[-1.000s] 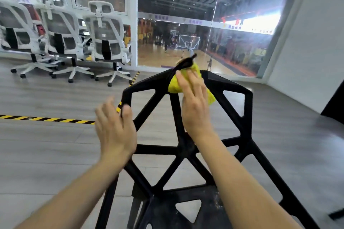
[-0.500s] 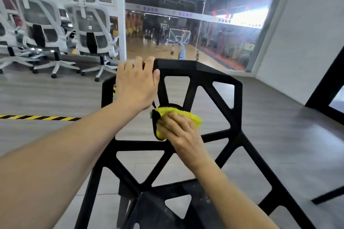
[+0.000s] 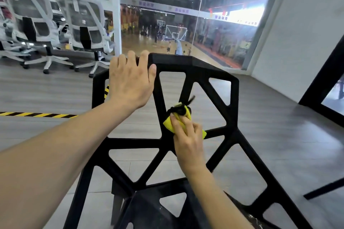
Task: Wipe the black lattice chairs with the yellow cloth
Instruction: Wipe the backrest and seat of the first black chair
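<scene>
Mid-wipe on the chair [image 3: 232, 98] back, the right hand [image 3: 188, 139] grip presses the cloth [image 3: 168, 123] against a strut while the left hand [image 3: 130, 83] lies flat above, steadying; next, probably lower struts.

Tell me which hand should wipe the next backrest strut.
Right. The right hand already presses the yellow cloth on a central strut of the black lattice chair. The left hand rests on the top rail, apparently bracing it.

The left hand [image 3: 130, 82] rests over the top rail of the black lattice chair [image 3: 232, 98], while the right hand [image 3: 188, 139] presses the yellow cloth [image 3: 168, 123] against a backrest strut.
</scene>
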Available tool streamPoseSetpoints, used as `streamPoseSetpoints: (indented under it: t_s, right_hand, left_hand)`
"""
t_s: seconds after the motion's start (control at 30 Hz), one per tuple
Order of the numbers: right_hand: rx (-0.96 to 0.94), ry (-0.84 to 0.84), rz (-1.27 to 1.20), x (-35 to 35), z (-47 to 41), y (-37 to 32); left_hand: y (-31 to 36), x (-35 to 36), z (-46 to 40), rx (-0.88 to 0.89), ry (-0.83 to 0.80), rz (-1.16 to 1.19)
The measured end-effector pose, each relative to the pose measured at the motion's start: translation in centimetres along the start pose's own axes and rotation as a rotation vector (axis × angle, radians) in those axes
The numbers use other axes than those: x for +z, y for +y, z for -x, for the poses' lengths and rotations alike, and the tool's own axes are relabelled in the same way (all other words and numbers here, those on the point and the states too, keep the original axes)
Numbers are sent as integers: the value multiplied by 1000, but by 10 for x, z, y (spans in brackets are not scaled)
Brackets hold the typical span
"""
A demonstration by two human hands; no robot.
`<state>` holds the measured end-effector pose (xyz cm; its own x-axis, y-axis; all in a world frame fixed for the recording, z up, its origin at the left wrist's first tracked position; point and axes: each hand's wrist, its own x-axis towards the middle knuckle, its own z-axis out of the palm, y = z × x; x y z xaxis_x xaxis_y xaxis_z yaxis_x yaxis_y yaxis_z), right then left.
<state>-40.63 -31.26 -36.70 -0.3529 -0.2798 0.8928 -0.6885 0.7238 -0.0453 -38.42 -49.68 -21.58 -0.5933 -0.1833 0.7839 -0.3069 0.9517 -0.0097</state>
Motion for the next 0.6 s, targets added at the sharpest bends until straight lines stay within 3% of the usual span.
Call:
streamPoseSetpoints:
  t_s: [0.1, 0.23, 0.4, 0.47, 0.6]
  right_hand:
    - [-13, -7, 10, -4, -27, 12]
    - [122, 110, 49, -1, -102, 21]
    - [15, -61, 22, -1, -6, -3]
    - [-1, -89, -11, -13, -6, 1]
    - [-15, 162, -9, -33, -95, 24]
  left_hand:
    - [-1, -2, 1, 11, 9, 6]
    - [0, 3, 0, 7, 29, 2]
    - [-2, 6, 0, 5, 38, -7]
    - [-1, 5, 1, 6, 49, -2]
    - [0, 3, 2, 1, 69, -8]
